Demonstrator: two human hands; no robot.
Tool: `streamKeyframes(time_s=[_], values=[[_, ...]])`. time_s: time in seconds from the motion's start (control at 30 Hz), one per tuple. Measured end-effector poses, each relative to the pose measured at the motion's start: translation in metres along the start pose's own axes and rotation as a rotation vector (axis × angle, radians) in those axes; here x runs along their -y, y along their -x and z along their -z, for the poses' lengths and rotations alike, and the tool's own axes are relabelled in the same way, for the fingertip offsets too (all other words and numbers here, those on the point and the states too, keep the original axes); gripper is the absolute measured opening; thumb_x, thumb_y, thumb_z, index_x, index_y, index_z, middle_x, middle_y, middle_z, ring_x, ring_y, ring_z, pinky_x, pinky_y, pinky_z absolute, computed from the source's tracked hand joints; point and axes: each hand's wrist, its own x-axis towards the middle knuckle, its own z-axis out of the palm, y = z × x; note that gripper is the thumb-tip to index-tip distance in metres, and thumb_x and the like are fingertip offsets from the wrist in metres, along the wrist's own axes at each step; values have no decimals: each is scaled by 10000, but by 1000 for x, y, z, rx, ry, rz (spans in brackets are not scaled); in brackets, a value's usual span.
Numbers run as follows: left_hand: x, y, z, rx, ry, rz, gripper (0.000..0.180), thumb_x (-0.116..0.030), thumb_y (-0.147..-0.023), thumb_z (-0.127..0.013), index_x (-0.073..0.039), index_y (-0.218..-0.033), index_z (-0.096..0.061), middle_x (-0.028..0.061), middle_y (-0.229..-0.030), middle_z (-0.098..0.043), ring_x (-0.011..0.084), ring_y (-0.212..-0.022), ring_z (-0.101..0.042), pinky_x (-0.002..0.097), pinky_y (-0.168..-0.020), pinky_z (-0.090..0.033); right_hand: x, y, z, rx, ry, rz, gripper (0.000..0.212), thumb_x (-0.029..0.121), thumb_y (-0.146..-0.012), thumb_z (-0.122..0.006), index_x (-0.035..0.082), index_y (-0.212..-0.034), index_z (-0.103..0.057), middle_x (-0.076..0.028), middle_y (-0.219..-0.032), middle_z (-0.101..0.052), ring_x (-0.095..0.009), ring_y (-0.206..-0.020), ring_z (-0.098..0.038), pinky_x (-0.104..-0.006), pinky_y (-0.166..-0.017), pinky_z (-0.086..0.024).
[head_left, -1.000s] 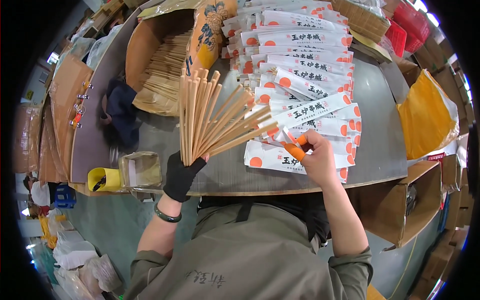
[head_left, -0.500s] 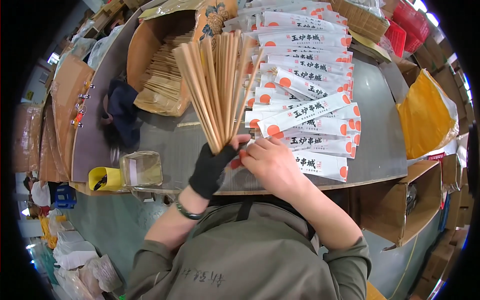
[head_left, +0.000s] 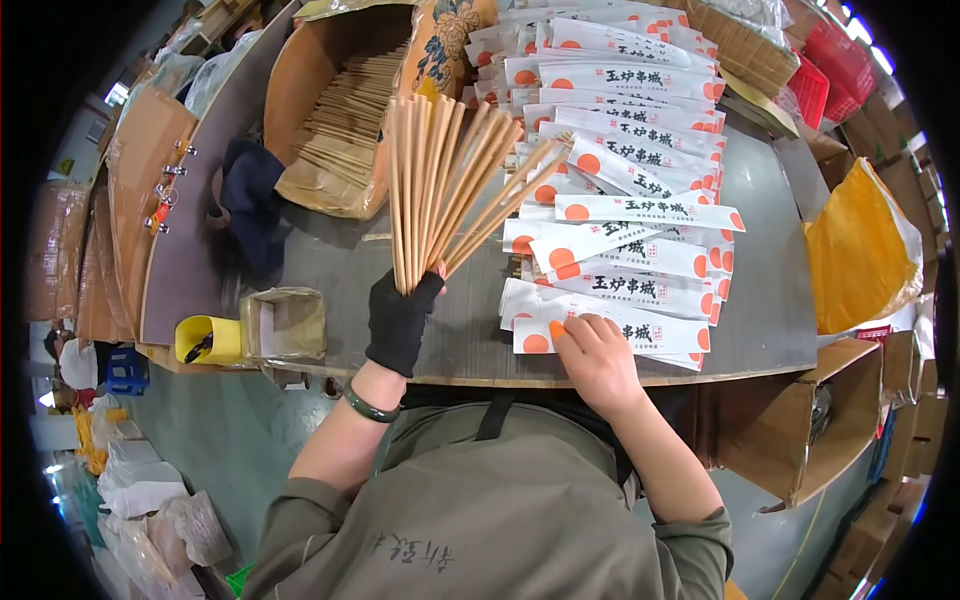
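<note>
My left hand, in a black fingerless glove, is closed around the lower ends of a bundle of wooden chopsticks that fans out upward over the table. My right hand rests at the near end of the sleeve pile, with an orange cover on one fingertip. Its fingers are closed on the nearest white paper sleeve, marked with orange dots. Beyond it spread several more white paper sleeves, overlapping in a long row. One sleeve lies across the others at mid-row.
Loose chopsticks fill an open carton at the far left. A dark cloth, a yellow cup and a clear box stand left. At the right are a yellow sack and an open cardboard box beside the table edge.
My right hand has moved from beside my left hand to the nearest sleeve. Another sleeve now lies across the mid-row. The chopstick bundle has tilted to the right.
</note>
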Motion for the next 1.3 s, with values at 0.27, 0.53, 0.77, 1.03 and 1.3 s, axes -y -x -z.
streamKeyframes(time_s=[0.27, 0.53, 0.77, 1.03, 1.3], values=[[-11, 12, 19, 40, -414, -158, 242, -243, -860, -725, -4, -848, -691, 38, -638, -647, 95, -575, -594, 252, -547, -453, -13, -14, 11, -106, -432, -446, 185, 75, -766, -769, -2, -811, -607, -67, -771, -579, -205, -674, -550, -305, -596, -450], [-31, 16, 44, 253, -415, -4, 250, -254, -857, -710, -8, -816, -681, 31, -606, -615, 84, -533, -547, 246, -506, -420, -23, -38, 51, -49, -721, -799, 234, 100, -793, -785, 8, -765, -573, 4, -686, -532, -85, -652, -457, -254, -605, -396], [-39, 1, 67, 393, -598, 117, 304, -314, -813, -737, -14, -829, -690, 33, -603, -610, 98, -538, -557, 253, -519, -428, -23, -32, 47, -73, -809, -723, 188, 52, -777, -777, -1, -769, -597, -6, -717, -534, -113, -650, -456, -271, -610, -404], [-22, 7, 20, 330, -253, -124, 244, -240, -874, -684, -16, -972, -681, 106, -908, -710, 140, -792, -644, 310, -726, -504, 10, -58, 37, -45, -157, 41, 192, 71, -669, -710, 67, -856, -669, -46, -793, -560, -233, -767, -565, -363, -692, -466], [-20, -10, -5, 206, -10, -102, 253, -219, -913, -672, -3, -1045, -672, 56, -798, -680, 65, -632, -572, 221, -567, -453, -19, -72, 45, -86, 72, -146, 412, 213, -770, -719, 48, -1133, -616, -88, -981, -565, -266, -931, -554, -396, -784, -465]])
